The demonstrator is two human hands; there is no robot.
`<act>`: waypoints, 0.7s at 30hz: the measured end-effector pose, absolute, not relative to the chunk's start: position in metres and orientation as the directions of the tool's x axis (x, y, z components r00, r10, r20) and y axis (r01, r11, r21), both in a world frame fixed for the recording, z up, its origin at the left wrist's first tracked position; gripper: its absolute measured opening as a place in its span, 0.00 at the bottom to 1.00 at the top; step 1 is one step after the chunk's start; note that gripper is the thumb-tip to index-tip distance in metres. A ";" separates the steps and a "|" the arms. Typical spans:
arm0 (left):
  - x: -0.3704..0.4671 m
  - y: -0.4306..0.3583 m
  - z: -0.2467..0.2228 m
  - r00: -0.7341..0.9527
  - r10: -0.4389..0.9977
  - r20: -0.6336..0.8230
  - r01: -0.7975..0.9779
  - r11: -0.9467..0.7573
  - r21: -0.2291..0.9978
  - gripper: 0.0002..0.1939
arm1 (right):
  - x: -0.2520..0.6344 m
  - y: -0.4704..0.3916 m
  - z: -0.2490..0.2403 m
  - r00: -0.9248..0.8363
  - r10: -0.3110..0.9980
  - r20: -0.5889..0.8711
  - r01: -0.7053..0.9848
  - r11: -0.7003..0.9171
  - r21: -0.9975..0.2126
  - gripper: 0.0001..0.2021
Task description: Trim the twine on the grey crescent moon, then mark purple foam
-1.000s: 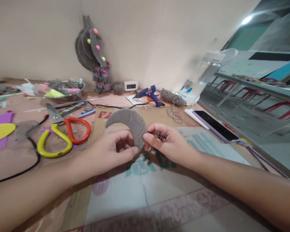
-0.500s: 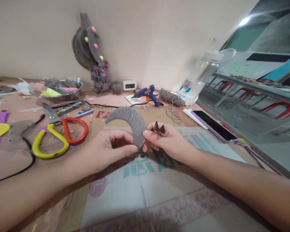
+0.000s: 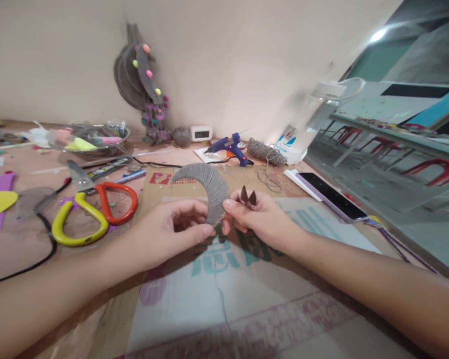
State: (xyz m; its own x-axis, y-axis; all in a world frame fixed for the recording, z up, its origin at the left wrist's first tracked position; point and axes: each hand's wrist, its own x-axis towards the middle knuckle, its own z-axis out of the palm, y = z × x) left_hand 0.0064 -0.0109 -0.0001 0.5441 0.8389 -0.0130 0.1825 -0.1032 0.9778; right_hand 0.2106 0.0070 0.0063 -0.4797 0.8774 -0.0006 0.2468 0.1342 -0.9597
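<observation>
Between my two hands is a grey crescent wrapped in yarn, its upper tip curving to the left. The fingers and thumb of my left hand pinch its lower end. On the crescent's right edge, my right hand grips with thumb and fingertips. Two dark pointed tips stick up at my right fingers; whether they belong to a ring or a loose piece I cannot tell. Beneath my hands lies a printed cardboard sheet. The crescent's lower tip is partly hidden by my fingers.
Scissors with yellow and red handles lie left. A blue glue gun, grey yarn and a small clock are at the back. A phone and a water bottle stand on the right side. A yarn-covered ornament leans on the wall.
The crescent has turned slightly and shifted a little to the right. Both hands keep their grip on it.
</observation>
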 end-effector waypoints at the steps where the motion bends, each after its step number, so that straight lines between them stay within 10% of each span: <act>1: 0.007 -0.011 0.000 0.538 0.843 -0.012 0.177 -0.099 0.979 0.05 | 0.211 0.007 0.006 -0.480 0.877 -0.003 0.255 0.136 -0.957 0.17; 9: 0.008 -0.008 -0.002 0.495 0.868 -0.033 0.141 -0.042 0.989 0.04 | 0.213 0.006 0.008 -0.448 0.878 0.169 0.326 0.337 -0.883 0.14; 14: 0.009 -0.007 -0.001 0.448 0.893 -0.053 0.143 -0.013 0.990 0.05 | 0.224 0.004 0.011 -0.577 0.636 0.513 0.446 0.771 -0.454 0.12; 21: 0.007 -0.004 -0.007 0.409 0.912 -0.033 0.225 -0.066 0.972 0.08 | 0.229 0.004 0.009 -0.600 0.564 0.567 0.587 0.792 -0.167 0.12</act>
State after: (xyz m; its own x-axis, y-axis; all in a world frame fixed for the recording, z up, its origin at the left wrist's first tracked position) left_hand 0.0066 -0.0043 -0.0068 0.4089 0.9120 -0.0326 0.2248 -0.0661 0.9722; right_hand 0.2293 0.0042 0.0090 -0.5998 0.5643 0.5674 0.5874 0.7919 -0.1666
